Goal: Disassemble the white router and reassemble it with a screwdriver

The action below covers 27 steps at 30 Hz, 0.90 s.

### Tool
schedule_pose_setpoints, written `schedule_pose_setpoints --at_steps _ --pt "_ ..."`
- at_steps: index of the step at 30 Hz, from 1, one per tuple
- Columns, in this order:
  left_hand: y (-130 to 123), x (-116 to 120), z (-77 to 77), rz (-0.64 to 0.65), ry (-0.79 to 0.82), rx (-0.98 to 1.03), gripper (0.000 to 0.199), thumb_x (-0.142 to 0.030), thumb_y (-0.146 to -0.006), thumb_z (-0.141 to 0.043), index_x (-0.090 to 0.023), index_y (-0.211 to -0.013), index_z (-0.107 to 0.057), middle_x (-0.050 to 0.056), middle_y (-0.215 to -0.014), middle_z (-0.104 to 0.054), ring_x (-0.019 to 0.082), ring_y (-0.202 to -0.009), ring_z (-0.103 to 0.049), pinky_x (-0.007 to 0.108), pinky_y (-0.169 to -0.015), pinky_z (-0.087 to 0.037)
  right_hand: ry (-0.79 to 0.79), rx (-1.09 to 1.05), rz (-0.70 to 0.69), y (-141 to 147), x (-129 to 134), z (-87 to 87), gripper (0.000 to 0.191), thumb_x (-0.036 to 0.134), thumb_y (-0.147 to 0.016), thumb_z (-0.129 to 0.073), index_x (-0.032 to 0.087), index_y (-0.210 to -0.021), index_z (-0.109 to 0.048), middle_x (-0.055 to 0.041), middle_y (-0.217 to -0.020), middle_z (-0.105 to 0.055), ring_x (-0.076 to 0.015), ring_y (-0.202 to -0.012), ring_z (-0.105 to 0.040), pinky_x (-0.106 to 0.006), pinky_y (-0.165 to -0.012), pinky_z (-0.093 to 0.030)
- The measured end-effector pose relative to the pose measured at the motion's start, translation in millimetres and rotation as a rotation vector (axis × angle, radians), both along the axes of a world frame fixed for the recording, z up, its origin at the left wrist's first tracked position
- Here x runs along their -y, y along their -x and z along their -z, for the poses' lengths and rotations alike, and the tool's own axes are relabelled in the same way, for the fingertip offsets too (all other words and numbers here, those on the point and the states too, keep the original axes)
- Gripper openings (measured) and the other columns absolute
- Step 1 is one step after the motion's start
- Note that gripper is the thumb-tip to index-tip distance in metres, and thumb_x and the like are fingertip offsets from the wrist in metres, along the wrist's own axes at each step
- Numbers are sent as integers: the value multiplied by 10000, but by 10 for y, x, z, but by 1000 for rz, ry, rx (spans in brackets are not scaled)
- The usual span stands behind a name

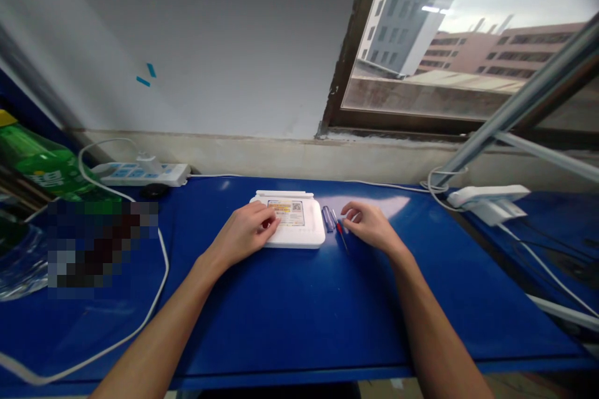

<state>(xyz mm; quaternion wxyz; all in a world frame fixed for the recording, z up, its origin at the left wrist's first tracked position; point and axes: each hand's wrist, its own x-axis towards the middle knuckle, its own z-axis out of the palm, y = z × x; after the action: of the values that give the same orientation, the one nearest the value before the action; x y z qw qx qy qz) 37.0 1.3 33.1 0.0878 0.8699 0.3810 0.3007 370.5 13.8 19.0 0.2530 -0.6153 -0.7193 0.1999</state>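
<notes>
A flat white router [315, 230] lies on the blue table, its printed label with a QR code facing up and a white antenna bar along its far edge. My left hand [248, 227] rests over the router's left side, fingers curled onto it and covering part of the label. Just right of the router lie a screwdriver with a clear purplish handle [329, 219] and a thin screwdriver with red on it [339, 227]. Beside these is my right hand [367, 223], fingers bent and apart, with nothing visible in them.
At the left are a green bottle [51, 165], a power strip [173, 175] with a plugged-in adapter, a black object [154, 190] and a looping white cable [165, 262]. On the right, another white power strip [491, 198] sits by a metal frame [510, 109]. A wall and window stand behind.
</notes>
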Motion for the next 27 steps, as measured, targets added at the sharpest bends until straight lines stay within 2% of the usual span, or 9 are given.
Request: schedule_pose_setpoints --at_steps 4,9,12,15,18,22,25,27 --pt "-2 1 11 4 6 -6 180 -232 -984 -561 -189 -828 -640 25 -821 -647 173 -747 -592 301 -699 -471 59 -37 -81 17 30 -26 147 231 -721 -681 184 -860 -685 -9 -687 -690 -151 -595 -624 -238 -550 -440" --pt "-11 0 1 5 -4 -3 185 -233 -984 -562 -191 -822 -641 22 -802 -640 171 -736 -587 299 -694 -465 203 -143 55 -28 25 -39 251 160 -673 -697 164 -923 -710 -20 -649 -707 -158 -575 -643 -232 -517 -441" --pt "-16 2 -2 9 -26 4 178 -227 -981 -561 -193 -826 -642 25 -810 -650 174 -753 -599 299 -707 -470 267 -412 96 -91 8 -79 348 214 -693 -717 130 -1031 -716 -35 -658 -709 -165 -586 -649 -255 -538 -487" --pt "-20 10 5 8 -26 17 175 -228 -978 -562 -192 -829 -646 29 -818 -653 175 -761 -603 303 -717 -476 223 -691 97 -141 12 -154 451 296 -690 -770 133 -1108 -725 -57 -790 -730 -161 -681 -660 -271 -618 -532" --pt "-37 21 15 15 -26 22 166 -227 -973 -566 -196 -834 -650 28 -818 -651 178 -764 -606 307 -721 -480 180 -758 55 -148 40 -228 384 400 -686 -821 155 -976 -763 -86 -914 -743 -166 -770 -663 -270 -664 -539" --pt "-100 51 16 47 -42 31 184 -239 -987 -554 -197 -828 -636 32 -826 -658 185 -785 -611 315 -737 -483 111 -761 4 -101 75 -275 382 498 -697 -839 149 -792 -716 -55 -741 -702 -141 -654 -614 -269 -616 -509" --pt "-167 86 20 75 -33 38 196 -241 -1000 -541 -195 -837 -639 38 -823 -654 187 -788 -604 319 -743 -481 132 -793 9 -60 89 -280 400 514 -713 -831 145 -795 -701 -22 -655 -669 -107 -544 -557 -254 -539 -467" --pt "-208 108 27 91 -31 31 196 -243 -1005 -537 -191 -851 -646 45 -829 -655 191 -794 -598 326 -746 -480 190 -851 24 -42 96 -281 409 492 -705 -845 138 -863 -716 -44 -711 -709 -127 -598 -631 -255 -571 -504"
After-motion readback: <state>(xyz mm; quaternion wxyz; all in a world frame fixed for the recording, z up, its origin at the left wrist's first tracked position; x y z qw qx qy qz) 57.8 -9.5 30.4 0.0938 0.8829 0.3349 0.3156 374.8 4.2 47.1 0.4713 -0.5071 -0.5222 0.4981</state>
